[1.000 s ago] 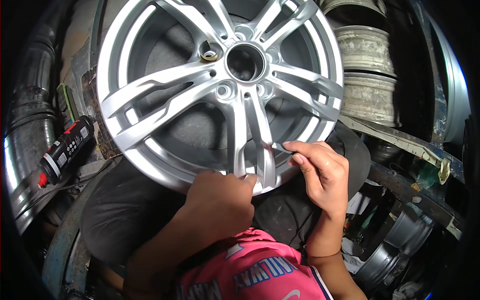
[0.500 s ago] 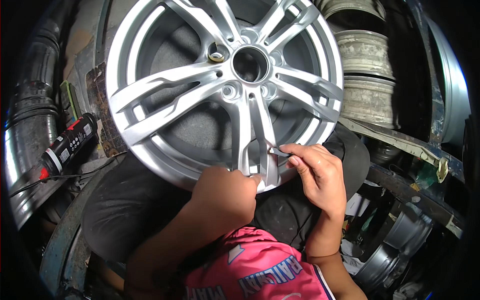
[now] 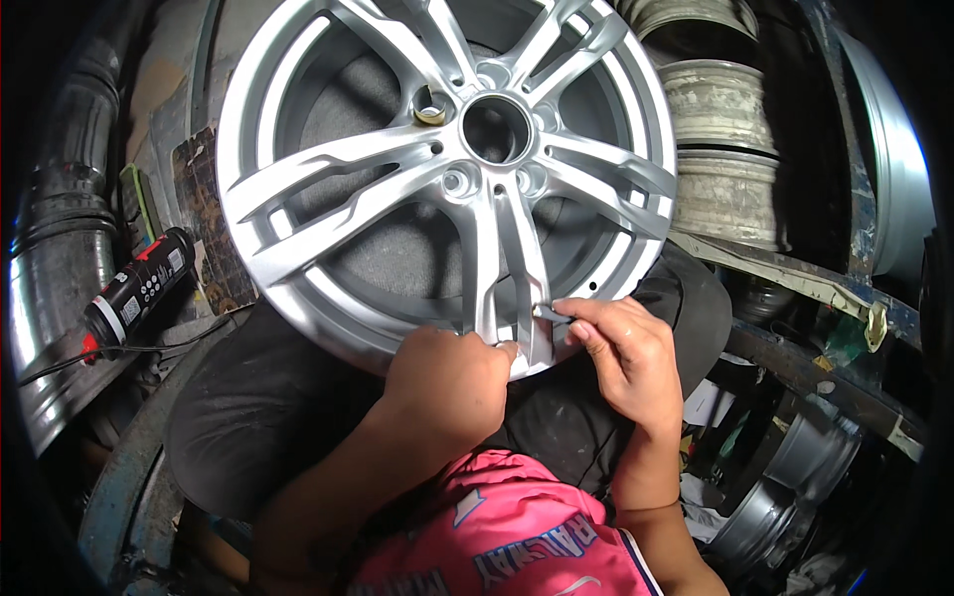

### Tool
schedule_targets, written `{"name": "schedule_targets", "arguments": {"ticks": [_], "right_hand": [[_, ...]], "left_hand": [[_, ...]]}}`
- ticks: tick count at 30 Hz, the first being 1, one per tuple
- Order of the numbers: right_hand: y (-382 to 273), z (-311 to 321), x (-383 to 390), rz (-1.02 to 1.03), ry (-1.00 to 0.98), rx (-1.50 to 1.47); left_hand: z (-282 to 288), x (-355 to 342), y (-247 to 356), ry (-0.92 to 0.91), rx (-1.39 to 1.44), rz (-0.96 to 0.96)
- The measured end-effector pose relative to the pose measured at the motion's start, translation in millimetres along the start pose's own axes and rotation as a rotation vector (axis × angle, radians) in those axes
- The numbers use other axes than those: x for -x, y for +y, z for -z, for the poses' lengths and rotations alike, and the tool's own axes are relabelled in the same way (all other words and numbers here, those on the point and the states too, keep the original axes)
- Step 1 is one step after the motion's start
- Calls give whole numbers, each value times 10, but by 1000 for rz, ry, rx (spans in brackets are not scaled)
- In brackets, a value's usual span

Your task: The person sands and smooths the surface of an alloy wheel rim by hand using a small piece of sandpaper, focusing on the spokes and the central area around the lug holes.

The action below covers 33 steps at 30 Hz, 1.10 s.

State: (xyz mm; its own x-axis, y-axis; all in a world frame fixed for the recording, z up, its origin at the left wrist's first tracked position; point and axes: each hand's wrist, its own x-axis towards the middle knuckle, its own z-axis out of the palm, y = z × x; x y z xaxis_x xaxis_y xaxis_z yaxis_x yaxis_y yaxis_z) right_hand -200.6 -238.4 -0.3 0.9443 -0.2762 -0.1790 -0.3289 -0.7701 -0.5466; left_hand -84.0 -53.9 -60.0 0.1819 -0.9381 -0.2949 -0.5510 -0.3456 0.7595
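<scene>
L hand (image 3: pixel 452 382) grips silver alloy wheel (image 3: pixel 378 199) rim; R hand (image 3: pixel 621 358) pinches small grey tool (image 3: pixel 549 313) on 1 spoke, others look clean.

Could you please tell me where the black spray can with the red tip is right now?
In the head view, the black spray can lies on the person's left, beside the silver alloy wheel and against a grey metal cylinder, away from both hands.

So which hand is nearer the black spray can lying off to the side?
Left. The left hand rests on the alloy wheel's lower rim, on the spray can's side; the right hand, pinching a small tool, is farther away.
</scene>
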Motion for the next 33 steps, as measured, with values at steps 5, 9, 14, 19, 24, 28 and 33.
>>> {"name": "schedule_targets", "arguments": {"ticks": [5, 9, 14, 19, 24, 28, 33], "right_hand": [[-131, -98, 209, -54, -46, 157], [-271, -218, 264, -64, -95, 174], [-334, -369, 254, 35, -136, 396], [-378, -390, 264, 76, -163, 443], [-358, -338, 257, 72, -215, 443], [-360, -340, 271, 91, -189, 427], [-329, -360, 235, 56, -192, 385]], "left_hand": [[164, -75, -59, 210, -31, 18], [340, -98, -121, 554, -83, 3], [299, -98, -142, 544, -17, -32], [282, -99, -120, 479, 53, -79], [314, -82, -136, 514, -5, -76], [326, -92, -114, 514, 93, -94], [353, -103, -98, 502, 95, -97]]}}
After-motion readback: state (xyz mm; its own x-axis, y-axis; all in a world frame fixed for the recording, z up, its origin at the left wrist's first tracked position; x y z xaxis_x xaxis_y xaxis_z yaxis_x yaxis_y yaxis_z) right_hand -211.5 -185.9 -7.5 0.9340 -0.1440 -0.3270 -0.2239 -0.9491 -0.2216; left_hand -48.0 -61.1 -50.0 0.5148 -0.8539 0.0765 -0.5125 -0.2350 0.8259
